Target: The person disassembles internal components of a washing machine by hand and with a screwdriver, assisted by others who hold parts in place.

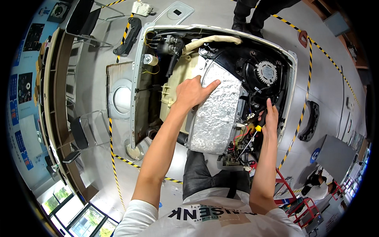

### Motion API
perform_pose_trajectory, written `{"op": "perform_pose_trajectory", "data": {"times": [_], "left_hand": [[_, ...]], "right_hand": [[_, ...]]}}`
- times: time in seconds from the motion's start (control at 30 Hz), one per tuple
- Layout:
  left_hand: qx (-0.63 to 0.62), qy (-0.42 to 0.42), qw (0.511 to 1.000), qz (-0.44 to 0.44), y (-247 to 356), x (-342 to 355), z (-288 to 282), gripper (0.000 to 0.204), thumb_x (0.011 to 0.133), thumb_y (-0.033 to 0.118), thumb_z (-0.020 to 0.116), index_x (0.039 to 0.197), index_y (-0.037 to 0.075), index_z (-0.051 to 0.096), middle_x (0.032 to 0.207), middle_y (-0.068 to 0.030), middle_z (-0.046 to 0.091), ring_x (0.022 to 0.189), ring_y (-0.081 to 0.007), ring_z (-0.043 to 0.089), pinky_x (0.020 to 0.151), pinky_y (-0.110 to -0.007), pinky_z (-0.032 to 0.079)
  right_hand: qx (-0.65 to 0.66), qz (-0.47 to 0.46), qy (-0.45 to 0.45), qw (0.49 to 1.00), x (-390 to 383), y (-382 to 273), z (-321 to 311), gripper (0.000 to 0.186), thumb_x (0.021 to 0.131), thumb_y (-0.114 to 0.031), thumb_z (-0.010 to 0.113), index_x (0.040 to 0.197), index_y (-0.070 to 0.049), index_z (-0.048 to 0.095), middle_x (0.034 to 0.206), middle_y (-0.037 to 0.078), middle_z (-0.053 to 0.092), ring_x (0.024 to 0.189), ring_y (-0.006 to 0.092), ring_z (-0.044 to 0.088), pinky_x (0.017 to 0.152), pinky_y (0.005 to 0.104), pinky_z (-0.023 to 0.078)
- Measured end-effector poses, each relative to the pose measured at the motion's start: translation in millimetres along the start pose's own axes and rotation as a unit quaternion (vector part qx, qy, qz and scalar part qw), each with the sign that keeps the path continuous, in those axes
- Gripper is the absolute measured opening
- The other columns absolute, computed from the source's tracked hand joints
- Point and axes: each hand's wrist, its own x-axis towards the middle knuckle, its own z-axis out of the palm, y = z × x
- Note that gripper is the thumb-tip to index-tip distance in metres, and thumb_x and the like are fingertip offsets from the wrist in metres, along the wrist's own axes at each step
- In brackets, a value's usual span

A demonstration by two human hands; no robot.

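Note:
An opened appliance cabinet (136,91), like a washer or dryer, lies in front of me with its inner parts bare. My left hand (192,93) grips the left edge of a foil-covered housing (218,114). Its thumb lies across the foil, while the other fingers are folded and partly hidden at the edge. In my right hand (270,120) is a screwdriver (259,128) with a black and yellow handle. Its shaft slants down and left toward the circuit module (229,159) and loose wires (241,136). Whether the tip touches anything, I cannot tell.
A toothed metal wheel (267,73) sits on the black housing at upper right. A beige hose (213,40) runs along the cabinet's far side. Another person's legs (248,15) stand beyond it. Chairs (81,132) and a black part (310,120) flank the cabinet.

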Motion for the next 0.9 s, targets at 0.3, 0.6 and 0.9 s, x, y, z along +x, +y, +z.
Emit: {"op": "perform_pose_trajectory", "data": {"times": [0.3, 0.6, 0.9], "left_hand": [[-0.052, 0.023, 0.998, 0.024, -7, 9, 9, 0.077, 0.072, 0.071, 0.057, 0.093, -0.002, 0.068, 0.075, -0.0211, 0.066, 0.078, -0.0331, 0.066, 0.074, -0.042, 0.049], [-0.101, 0.044, 0.994, 0.001, -10, 11, 16, 0.070, 0.067, 0.070, 0.062, 0.075, 0.000, 0.065, 0.071, -0.0197, 0.065, 0.072, -0.0338, 0.065, 0.069, -0.044, 0.048], [-0.178, 0.079, 0.981, 0.001, -16, 10, 24, 0.055, 0.071, 0.049, 0.074, 0.066, -0.004, 0.061, 0.055, -0.0079, 0.056, 0.052, -0.0134, 0.050, 0.052, -0.033, 0.041]], "right_hand": [[0.010, -0.014, 0.007, 1.000, -1, -1, 2, 0.032, 0.091, -0.038, 0.059, 0.082, -0.009, 0.051, 0.057, 0.002, 0.049, 0.046, 0.0102, 0.049, 0.039, 0.0234, 0.039], [0.011, -0.030, 0.018, 0.999, 5, 7, -1, 0.032, 0.090, -0.037, 0.061, 0.080, -0.009, 0.049, 0.057, 0.001, 0.048, 0.046, 0.0103, 0.049, 0.038, 0.0238, 0.038], [0.026, -0.039, 0.028, 0.999, 0, 5, 2, 0.031, 0.090, -0.038, 0.061, 0.078, -0.012, 0.048, 0.053, 0.000, 0.048, 0.043, 0.0093, 0.048, 0.039, 0.0222, 0.037]]}}
